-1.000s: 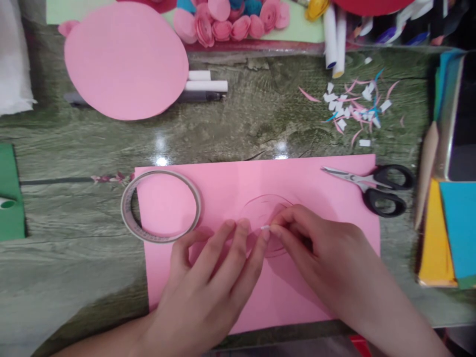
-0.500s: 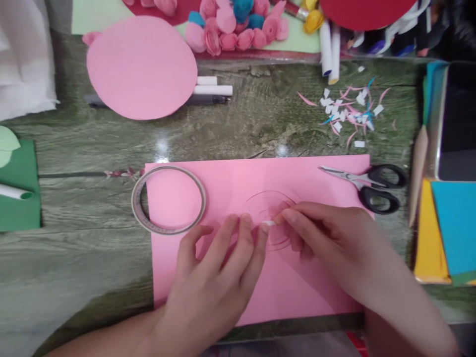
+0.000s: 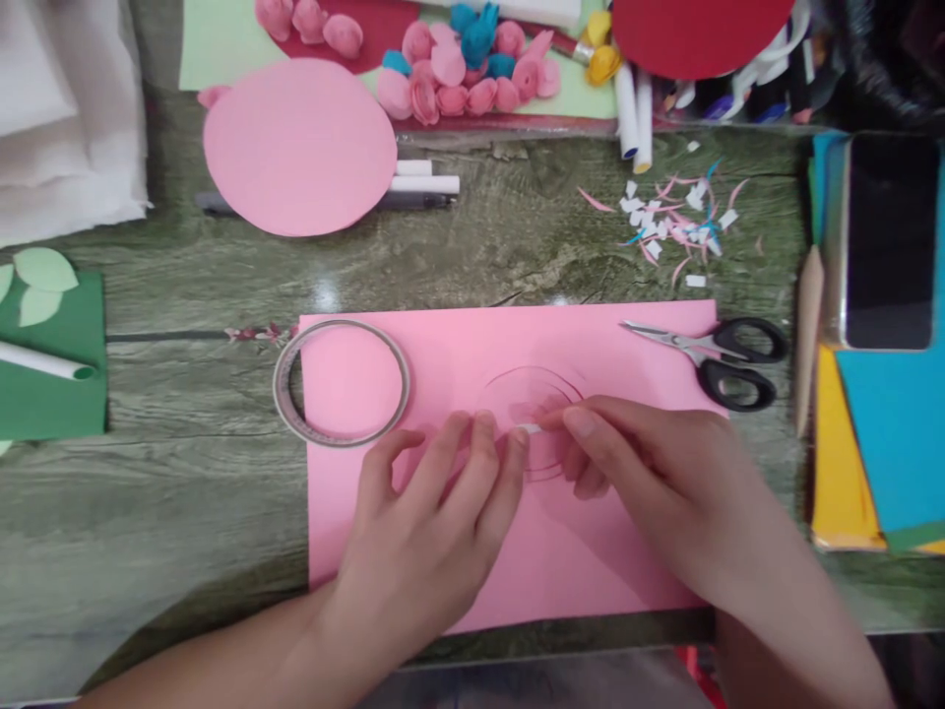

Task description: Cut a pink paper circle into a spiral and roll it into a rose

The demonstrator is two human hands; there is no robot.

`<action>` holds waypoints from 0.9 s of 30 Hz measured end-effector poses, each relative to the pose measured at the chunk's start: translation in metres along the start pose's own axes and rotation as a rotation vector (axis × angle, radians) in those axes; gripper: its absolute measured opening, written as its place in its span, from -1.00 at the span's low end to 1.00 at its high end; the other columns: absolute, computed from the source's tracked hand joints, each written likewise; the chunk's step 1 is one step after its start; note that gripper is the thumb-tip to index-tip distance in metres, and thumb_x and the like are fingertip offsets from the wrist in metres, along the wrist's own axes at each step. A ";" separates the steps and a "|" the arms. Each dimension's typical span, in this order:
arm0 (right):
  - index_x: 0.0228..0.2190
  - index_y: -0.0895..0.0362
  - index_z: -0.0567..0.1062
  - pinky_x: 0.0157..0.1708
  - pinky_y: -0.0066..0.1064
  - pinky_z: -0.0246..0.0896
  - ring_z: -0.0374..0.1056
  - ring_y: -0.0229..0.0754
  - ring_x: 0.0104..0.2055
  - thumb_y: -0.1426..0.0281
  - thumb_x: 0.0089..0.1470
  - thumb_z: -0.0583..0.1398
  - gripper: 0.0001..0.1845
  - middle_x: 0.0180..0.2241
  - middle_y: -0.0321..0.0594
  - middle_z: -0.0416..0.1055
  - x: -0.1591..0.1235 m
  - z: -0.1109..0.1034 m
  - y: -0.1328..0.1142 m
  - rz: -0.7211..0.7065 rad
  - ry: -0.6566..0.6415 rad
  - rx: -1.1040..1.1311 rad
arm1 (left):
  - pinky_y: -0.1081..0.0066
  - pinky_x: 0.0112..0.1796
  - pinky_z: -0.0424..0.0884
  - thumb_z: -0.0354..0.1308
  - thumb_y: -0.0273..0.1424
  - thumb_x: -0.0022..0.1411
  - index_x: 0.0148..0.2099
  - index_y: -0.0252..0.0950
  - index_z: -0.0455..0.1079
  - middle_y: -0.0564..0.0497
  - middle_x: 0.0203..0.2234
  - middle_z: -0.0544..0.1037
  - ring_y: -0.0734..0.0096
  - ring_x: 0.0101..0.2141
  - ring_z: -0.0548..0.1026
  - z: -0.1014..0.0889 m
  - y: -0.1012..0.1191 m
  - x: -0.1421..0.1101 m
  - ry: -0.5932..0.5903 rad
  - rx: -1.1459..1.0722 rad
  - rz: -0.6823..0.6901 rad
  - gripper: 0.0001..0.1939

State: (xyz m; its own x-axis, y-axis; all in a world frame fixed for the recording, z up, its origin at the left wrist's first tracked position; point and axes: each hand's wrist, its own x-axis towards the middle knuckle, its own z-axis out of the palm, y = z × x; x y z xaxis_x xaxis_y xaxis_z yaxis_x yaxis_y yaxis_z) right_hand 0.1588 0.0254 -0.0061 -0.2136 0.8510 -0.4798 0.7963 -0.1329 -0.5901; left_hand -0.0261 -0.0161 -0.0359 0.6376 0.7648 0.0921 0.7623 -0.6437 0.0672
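My left hand (image 3: 428,522) rests with spread fingers on a sheet of pink paper (image 3: 413,591). One of its fingertips touches a small white piece (image 3: 530,428). On the other side of that piece, my right hand (image 3: 642,463) is closed in a pinch, thumb against finger; what lies in the pinch is too small to make out. Curved dark-pink lines (image 3: 535,369) form a round shape on the sheet beneath both hands. A roll of tape (image 3: 405,389) lies flat over the paper's left edge. Scissors (image 3: 709,354) lie with parted blades across its right edge.
White, pink and blue paper scraps (image 3: 679,222) lie beyond the sheet. A pink paper oval (image 3: 299,148) covers markers, near rolled paper flowers (image 3: 450,74). On the right are a pointed wooden stick (image 3: 808,340), a phone (image 3: 890,241) and coloured papers (image 3: 897,423). Green paper (image 3: 59,404) lies left.
The whole view has shifted slightly. Both hands stay at nearly the same spot on the pink paper, the white piece still between them.
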 end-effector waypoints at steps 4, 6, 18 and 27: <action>-0.58 0.12 0.37 -0.55 -0.48 0.09 0.30 -0.32 -0.58 0.25 0.23 -0.04 -0.58 -0.65 -0.36 0.37 0.001 0.002 0.005 0.024 -0.005 0.080 | 0.10 -0.16 0.23 0.10 -0.39 0.18 0.10 -0.28 0.31 -0.07 -0.06 0.50 0.14 -0.05 0.37 0.001 0.000 0.000 -0.015 -0.002 -0.005 -0.58; -0.58 0.12 0.37 -0.56 -0.48 0.08 0.29 -0.32 -0.58 0.24 0.22 -0.03 -0.58 -0.64 -0.37 0.37 0.002 0.003 0.006 0.035 0.007 0.085 | 0.11 -0.16 0.23 0.10 -0.40 0.17 0.11 -0.28 0.31 -0.07 -0.05 0.50 0.14 -0.05 0.37 0.001 0.001 0.000 -0.017 -0.008 -0.007 -0.57; -0.44 0.06 0.48 -0.54 -0.53 0.14 0.33 -0.36 -0.58 0.33 0.11 0.12 -0.84 -0.58 -0.42 0.42 0.006 0.007 0.007 0.043 0.050 0.120 | 0.08 -0.15 0.19 0.06 -0.36 0.19 0.15 -0.19 0.25 -0.08 0.01 0.45 0.13 -0.01 0.36 0.002 -0.002 -0.003 -0.043 -0.041 -0.012 -0.54; -0.44 0.03 0.48 -0.56 -0.55 0.15 0.33 -0.38 -0.60 0.37 0.10 0.11 -0.85 -0.60 -0.45 0.42 0.005 0.009 0.008 0.015 0.065 0.118 | 0.06 -0.15 0.22 0.06 -0.39 0.19 0.07 -0.31 0.31 -0.09 -0.02 0.48 0.14 -0.02 0.36 0.004 -0.002 -0.002 0.003 -0.099 -0.029 -0.62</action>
State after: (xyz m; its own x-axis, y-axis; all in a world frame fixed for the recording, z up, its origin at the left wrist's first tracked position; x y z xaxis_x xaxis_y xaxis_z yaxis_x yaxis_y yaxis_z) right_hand 0.1587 0.0242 -0.0195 -0.1619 0.8792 -0.4481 0.7261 -0.2014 -0.6575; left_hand -0.0287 -0.0161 -0.0402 0.6147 0.7835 0.0913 0.7660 -0.6206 0.1678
